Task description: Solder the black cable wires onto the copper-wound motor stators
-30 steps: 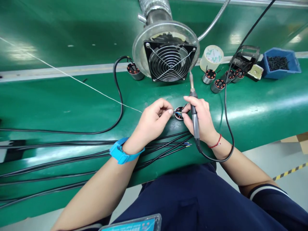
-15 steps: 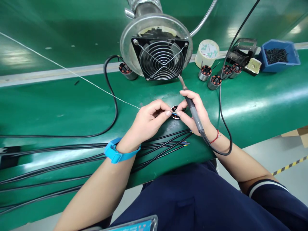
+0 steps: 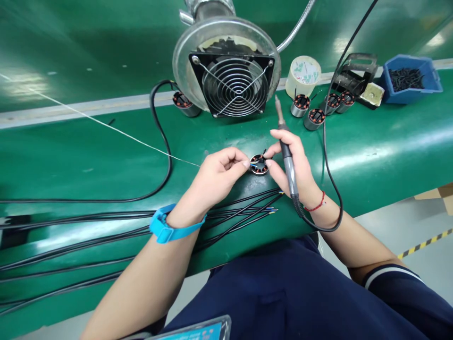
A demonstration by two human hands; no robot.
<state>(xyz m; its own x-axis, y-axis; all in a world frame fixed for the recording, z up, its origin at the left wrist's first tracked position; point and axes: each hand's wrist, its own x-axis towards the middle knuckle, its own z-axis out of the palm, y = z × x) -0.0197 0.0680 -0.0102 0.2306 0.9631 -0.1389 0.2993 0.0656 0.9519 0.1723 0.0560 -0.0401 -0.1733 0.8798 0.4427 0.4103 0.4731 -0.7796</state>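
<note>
Our left hand pinches blue and yellow wires at the motor stator, near side of the fan, our right hand grasping the soldering iron, tip pointing far; we judge lead positioning in hand, next calling for steady alignment.

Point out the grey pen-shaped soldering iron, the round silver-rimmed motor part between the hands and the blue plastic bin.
Grey pen-shaped soldering iron point(image 3: 289, 171), head view: on its handle.
Round silver-rimmed motor part point(image 3: 261, 166), head view: on its dark inside.
Blue plastic bin point(image 3: 406, 97), head view: on its front wall.
</note>
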